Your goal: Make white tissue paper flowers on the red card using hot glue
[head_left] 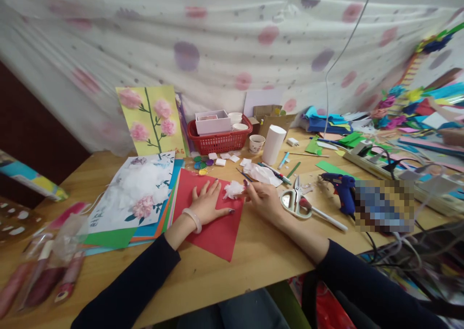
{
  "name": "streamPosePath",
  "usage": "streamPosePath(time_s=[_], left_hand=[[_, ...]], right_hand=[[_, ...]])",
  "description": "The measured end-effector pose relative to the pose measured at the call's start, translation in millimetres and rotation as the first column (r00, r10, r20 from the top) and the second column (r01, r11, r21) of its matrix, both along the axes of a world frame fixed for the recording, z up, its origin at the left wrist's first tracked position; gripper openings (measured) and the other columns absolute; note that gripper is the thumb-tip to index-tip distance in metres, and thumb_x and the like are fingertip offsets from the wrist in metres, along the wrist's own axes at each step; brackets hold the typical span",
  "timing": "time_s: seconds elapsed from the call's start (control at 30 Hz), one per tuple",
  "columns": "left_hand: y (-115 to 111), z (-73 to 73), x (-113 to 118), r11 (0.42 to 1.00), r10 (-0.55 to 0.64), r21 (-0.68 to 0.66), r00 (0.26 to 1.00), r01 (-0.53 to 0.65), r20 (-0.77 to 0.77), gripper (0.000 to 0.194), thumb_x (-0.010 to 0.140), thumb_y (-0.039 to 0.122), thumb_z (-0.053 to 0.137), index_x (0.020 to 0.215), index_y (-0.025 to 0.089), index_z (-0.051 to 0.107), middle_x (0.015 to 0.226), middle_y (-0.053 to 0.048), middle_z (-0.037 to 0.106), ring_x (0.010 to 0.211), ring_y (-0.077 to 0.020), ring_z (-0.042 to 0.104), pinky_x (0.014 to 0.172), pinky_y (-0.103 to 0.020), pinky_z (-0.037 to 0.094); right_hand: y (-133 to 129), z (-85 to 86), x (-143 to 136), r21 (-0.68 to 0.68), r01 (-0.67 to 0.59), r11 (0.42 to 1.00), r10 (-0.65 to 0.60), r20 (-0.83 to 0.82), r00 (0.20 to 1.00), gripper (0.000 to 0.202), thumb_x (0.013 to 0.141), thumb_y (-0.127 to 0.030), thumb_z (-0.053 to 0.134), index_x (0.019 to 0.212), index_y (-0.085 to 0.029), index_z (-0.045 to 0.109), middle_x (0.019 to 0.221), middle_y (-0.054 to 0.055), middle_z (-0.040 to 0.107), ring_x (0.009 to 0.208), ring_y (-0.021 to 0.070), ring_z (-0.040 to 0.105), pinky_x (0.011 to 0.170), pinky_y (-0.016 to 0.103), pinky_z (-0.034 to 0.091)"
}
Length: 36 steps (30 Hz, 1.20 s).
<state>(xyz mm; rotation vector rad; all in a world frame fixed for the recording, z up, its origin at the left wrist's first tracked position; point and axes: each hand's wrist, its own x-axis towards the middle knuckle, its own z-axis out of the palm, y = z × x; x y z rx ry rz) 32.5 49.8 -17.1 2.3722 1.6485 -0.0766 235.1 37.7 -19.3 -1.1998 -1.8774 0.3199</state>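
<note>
My left hand lies flat with spread fingers on a sheet of red paper, a bracelet at its wrist. Just right of those fingers is a small white fluffy tuft, like cotton or crumpled tissue. The fingers of my right hand are pinched together at the tuft's right edge, over the red sheet. Exactly how they grip it is too small to see. A white crumpled tissue lies beyond my right hand, and scissors rest to its right.
A stack of coloured paper bears white cotton on the left. Behind stand a flower picture, a red basket, a paper cup and a white roll. A blue glue gun and a power strip are at right.
</note>
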Motion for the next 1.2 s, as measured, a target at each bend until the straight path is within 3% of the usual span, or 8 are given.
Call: streamPosePath(time_s=[0.23,0.4,0.57,0.67,0.77,0.9,1.03,1.2], left_hand=[[1.0,0.7,-0.2,1.000,-0.008,0.004,1.000,0.008,-0.027,0.094,0.082,0.073,0.044,0.153,0.018,0.019,0.160,-0.014,0.014,0.147,-0.0369,0.011,0.112,-0.065,0.014],[-1.9,-0.8,2.6,1.000,-0.006,0.005,1.000,0.006,-0.030,0.091,0.084,0.071,0.045,0.153,0.017,0.020,0.160,-0.014,0.014,0.147,-0.0364,0.012,0.112,-0.066,0.014],[-1.4,23.3,-25.3,0.985,-0.064,0.165,0.997,0.055,0.051,0.042,0.093,0.045,0.044,0.129,0.027,0.059,0.143,-0.007,0.053,0.139,-0.0303,0.037,0.115,-0.062,0.013],[-1.0,47.8,-69.8,0.942,0.082,0.289,0.954,-0.169,0.290,0.032,0.089,0.033,0.043,0.103,0.026,0.071,0.111,-0.003,0.073,0.110,-0.0237,0.064,0.106,-0.044,0.040],[-5.4,60.6,-115.2,0.842,0.283,0.329,0.869,-0.428,0.406,0.029,0.084,0.039,0.049,0.102,0.026,0.068,0.098,-0.002,0.076,0.099,-0.0250,0.069,0.093,-0.039,0.051],[-13.5,53.4,-142.7,0.840,0.382,0.214,0.823,-0.499,0.420,0.042,0.079,0.038,0.051,0.116,0.022,0.059,0.093,-0.003,0.077,0.094,-0.0248,0.071,0.087,-0.036,0.053],[-13.8,38.6,-139.3,0.857,0.417,0.118,0.810,-0.501,0.413,0.051,0.078,0.041,0.052,0.124,0.020,0.054,0.105,-0.007,0.075,0.096,-0.0244,0.071,0.084,-0.035,0.056],[-10.6,34.4,-133.4,0.858,0.414,0.165,0.845,-0.486,0.339,0.056,0.079,0.041,0.051,0.130,0.018,0.051,0.097,-0.005,0.077,0.092,-0.0238,0.073,0.084,-0.032,0.055]], right_hand=[[7.3,8.6,13.9,-0.081,0.043,0.996,-0.070,-0.367,0.928,0.068,0.093,-0.066,0.033,0.049,-0.022,0.059,0.036,0.001,0.052,0.035,0.0139,0.051,0.040,0.027,0.038],[5.7,3.4,12.6,-0.085,0.039,0.996,-0.073,-0.452,0.889,0.071,0.092,-0.067,0.034,0.041,-0.022,0.055,0.031,0.001,0.045,0.032,0.0128,0.045,0.039,0.028,0.035],[6.0,-6.1,13.1,-0.146,-0.081,0.986,-0.011,-0.539,0.842,0.065,0.096,-0.061,0.031,0.059,-0.019,0.065,0.047,0.003,0.057,0.045,0.0141,0.052,0.046,0.027,0.041],[10.7,-12.7,10.1,-0.184,-0.145,0.972,0.016,-0.564,0.825,0.054,0.097,-0.058,0.033,0.088,-0.019,0.069,0.070,0.006,0.067,0.055,0.0155,0.055,0.047,0.027,0.042],[13.3,-18.5,7.3,-0.186,-0.176,0.967,0.050,-0.535,0.843,0.042,0.098,-0.053,0.038,0.105,-0.021,0.065,0.085,0.006,0.066,0.061,0.0153,0.055,0.050,0.027,0.044],[11.3,-21.2,7.8,-0.182,-0.195,0.964,0.073,-0.523,0.849,0.035,0.099,-0.048,0.037,0.107,-0.023,0.061,0.087,0.004,0.063,0.062,0.0145,0.054,0.053,0.027,0.046],[8.2,-18.8,9.3,-0.172,-0.180,0.969,0.068,-0.513,0.856,0.033,0.099,-0.046,0.039,0.102,-0.023,0.062,0.083,0.003,0.061,0.061,0.0137,0.054,0.054,0.027,0.046],[8.2,-17.1,8.9,-0.171,-0.167,0.971,0.051,-0.536,0.843,0.032,0.099,-0.045,0.039,0.100,-0.024,0.063,0.082,0.002,0.060,0.059,0.0129,0.052,0.053,0.027,0.045]])
